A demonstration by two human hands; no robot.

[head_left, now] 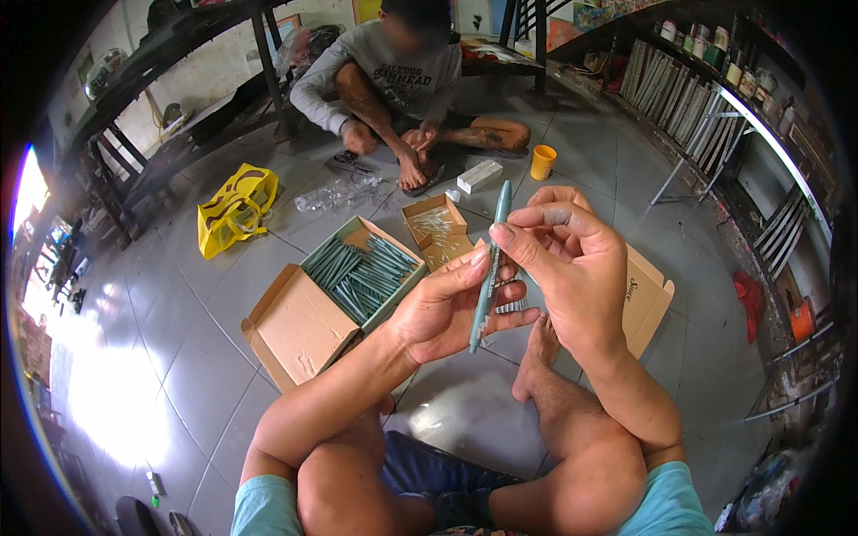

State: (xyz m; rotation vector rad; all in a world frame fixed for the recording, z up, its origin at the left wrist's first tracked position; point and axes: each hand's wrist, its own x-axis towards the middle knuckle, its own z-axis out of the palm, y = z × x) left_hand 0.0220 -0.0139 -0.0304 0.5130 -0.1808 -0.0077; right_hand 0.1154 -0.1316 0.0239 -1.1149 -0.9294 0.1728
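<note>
A slim grey-green pen (485,299) with small white lettering stands nearly upright between my hands, in front of my chest. My left hand (438,313) grips its middle with the thumb, palm turned up and the other fingers behind. Thumb and fingers of my right hand (581,268) pinch the pen nearer its upper end. Left of my hands lies an open cardboard box (299,326) holding many similar pens (365,275). Beyond them, a smaller open box (453,214) contains thin whitish pieces (433,221). An open carton (648,304) is partly hidden behind my right forearm.
Across from me a person (393,80) sits on the tiled floor, hands near their feet. A yellow bag (234,214), clear plastic (340,198), a white box (480,176) and an orange cup (543,163) lie between us. Shelving (760,112) lines the right.
</note>
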